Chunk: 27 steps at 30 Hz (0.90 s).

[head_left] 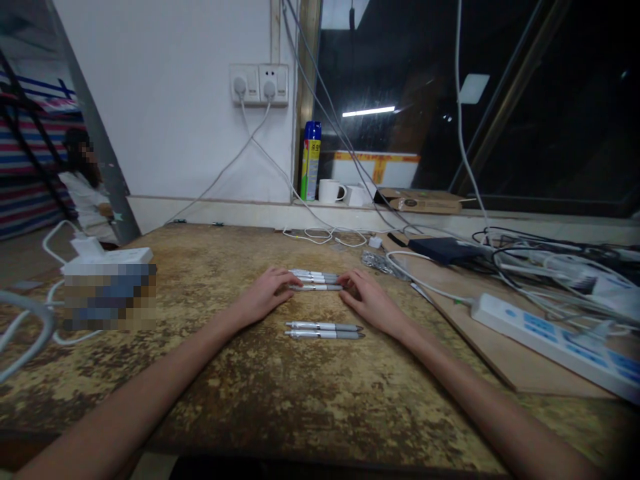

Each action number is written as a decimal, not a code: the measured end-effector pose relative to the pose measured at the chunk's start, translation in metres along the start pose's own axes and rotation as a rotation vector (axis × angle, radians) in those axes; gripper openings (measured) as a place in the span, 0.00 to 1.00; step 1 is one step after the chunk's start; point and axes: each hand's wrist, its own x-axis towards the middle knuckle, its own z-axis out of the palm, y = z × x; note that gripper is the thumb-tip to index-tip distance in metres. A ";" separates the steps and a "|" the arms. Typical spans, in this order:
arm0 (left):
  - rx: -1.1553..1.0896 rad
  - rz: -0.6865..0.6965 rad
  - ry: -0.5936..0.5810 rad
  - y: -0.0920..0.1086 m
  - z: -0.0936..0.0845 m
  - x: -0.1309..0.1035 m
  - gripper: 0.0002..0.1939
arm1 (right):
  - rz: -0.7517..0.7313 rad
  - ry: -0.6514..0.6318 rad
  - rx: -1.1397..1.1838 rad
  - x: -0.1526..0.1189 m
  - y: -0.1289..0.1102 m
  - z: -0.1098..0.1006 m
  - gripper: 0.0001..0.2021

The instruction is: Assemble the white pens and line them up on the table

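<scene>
A row of white-and-grey pens (316,280) lies side by side on the worn wooden table (240,393). At its left end is my left hand (267,292), the thumb and fingertips closed about the pen ends. My right hand (369,299) closes in the same way on the grey ends at the right. The fingertips partly cover the ends, so which pens each hand touches is hard to make out. Nearer to me, between my forearms, two more pens (325,330) lie parallel, their grey tips to the right.
A power strip (550,343) and tangled cables lie over a board (545,380) on the right. On the left are a white socket block (107,259) and a blurred item (110,297). A spray can (311,163) and mug (330,191) stand on the sill. A person (85,187) is far left.
</scene>
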 end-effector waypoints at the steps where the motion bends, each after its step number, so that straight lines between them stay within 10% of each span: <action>1: -0.013 -0.003 0.001 0.001 0.001 0.000 0.11 | -0.002 -0.003 -0.005 0.000 0.001 0.000 0.08; 27: 0.132 0.077 0.042 0.050 0.000 0.016 0.15 | -0.074 -0.055 -0.037 -0.004 -0.031 -0.011 0.10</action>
